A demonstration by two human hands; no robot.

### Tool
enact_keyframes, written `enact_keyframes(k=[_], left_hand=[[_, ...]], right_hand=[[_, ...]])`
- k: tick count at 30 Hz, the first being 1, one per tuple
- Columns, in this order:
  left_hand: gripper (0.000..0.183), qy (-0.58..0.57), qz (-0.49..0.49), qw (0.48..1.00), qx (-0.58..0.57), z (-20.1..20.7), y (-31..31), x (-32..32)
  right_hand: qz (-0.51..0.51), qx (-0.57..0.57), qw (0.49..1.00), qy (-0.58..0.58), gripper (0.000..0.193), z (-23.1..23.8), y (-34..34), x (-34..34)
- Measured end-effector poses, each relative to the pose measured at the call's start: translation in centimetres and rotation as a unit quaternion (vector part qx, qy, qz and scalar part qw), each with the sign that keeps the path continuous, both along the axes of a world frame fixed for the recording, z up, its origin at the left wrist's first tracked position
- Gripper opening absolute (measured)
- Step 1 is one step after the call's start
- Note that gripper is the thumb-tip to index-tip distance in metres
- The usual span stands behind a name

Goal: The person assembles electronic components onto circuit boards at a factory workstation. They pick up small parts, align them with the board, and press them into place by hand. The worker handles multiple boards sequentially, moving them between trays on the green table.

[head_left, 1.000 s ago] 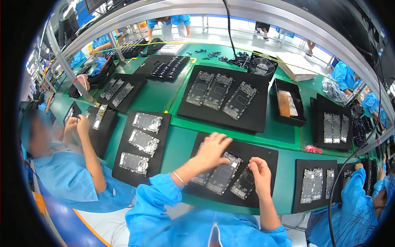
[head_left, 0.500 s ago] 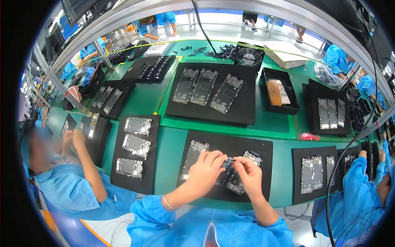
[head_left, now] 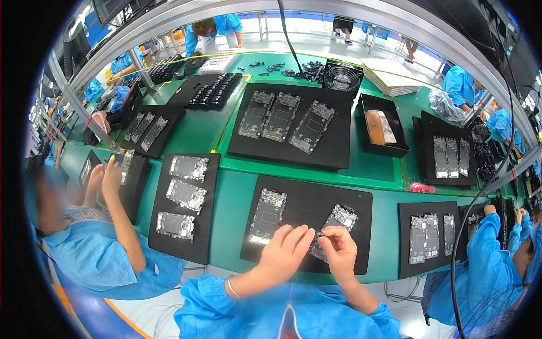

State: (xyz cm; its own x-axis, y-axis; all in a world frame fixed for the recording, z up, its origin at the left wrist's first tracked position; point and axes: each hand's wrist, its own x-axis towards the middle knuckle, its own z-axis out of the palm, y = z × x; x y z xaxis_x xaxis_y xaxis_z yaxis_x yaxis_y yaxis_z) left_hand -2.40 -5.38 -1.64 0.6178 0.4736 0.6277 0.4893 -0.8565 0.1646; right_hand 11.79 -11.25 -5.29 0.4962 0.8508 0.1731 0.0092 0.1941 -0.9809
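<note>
My left hand (head_left: 284, 253) and my right hand (head_left: 339, 253) meet over the near edge of a black foam mat (head_left: 302, 198). Both have fingers closed in a pinch, tips almost touching, around a small dark part (head_left: 319, 234) too small to name. To the left of my left hand lies a long circuit board (head_left: 267, 214), flat on the mat. Another circuit board (head_left: 343, 217) lies tilted at the mat's right side, its lower part hidden behind my right hand.
Beyond stands a larger black mat (head_left: 288, 152) bearing three boards. A black box (head_left: 385, 148) holds a brown item. More boards rest on mats at left (head_left: 210, 226) and right (head_left: 404, 248). Co-workers sit on both sides. A black cable (head_left: 453, 282) hangs at right.
Both my hands have drawn slightly nearer to me, fingers still pinched together. More of the mat between the two boards now shows. The co-worker at left has raised their hands a little.
</note>
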Motion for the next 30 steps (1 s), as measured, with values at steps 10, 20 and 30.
enact_keyframes(k=[10, 20, 30], left_hand=[[0.044, -0.028, -0.024, 0.999, 0.012, -0.1, -0.2, -0.7], [0.041, -0.058, -0.036, 0.996, 0.064, -0.6, -0.7, -0.9], [0.043, -0.057, -0.044, 0.996, 0.054, -0.5, -1.4, -0.9]], right_hand=[[0.003, 0.004, 0.999, -0.044, 0.015, 0.6, -0.6, -0.2], [-0.027, 0.042, 0.986, -0.16, 0.02, 0.6, -1.4, -0.8], [-0.003, 0.022, 0.992, -0.121, 0.025, 0.7, -2.4, -0.6]])
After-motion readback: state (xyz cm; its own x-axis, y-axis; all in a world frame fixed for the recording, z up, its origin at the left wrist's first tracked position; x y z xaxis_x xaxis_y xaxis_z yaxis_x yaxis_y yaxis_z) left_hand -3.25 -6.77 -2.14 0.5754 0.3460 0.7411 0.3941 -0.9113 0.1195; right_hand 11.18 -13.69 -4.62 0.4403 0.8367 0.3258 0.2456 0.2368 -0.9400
